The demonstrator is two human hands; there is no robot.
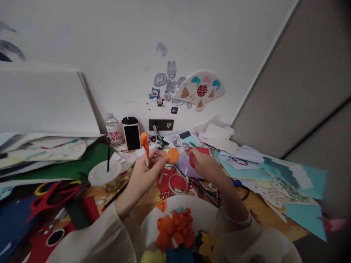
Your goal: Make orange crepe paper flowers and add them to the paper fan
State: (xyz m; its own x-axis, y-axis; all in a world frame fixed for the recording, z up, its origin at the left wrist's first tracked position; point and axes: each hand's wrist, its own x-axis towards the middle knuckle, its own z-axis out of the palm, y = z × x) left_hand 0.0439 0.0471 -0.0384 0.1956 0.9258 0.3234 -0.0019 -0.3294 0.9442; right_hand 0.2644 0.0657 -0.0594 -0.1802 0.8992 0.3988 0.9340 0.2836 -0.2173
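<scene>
My left hand (145, 171) is closed round a pale stick with bunched orange paper (144, 140) at its top. At its thumb and forefinger tips is a rounded orange paper petal (173, 156). To the right, my right hand (204, 164) is bent over with its fingers closed on a small red object (192, 160), mostly covered, whose kind I cannot make out. Below both hands, on a white surface close to me, lie crumpled orange paper pieces (175, 228) and a single orange petal (161, 205). A roll of clear tape (178, 183) rests between my forearms.
Red-handled scissors (52, 197) lie at the left near a lidded plastic cup (105, 173). A bottle (113, 131) and a black-lidded cup (131, 133) stand by the wall. Painted blue sheets (293, 190) cover the right side; a paper fan (201, 89) hangs above.
</scene>
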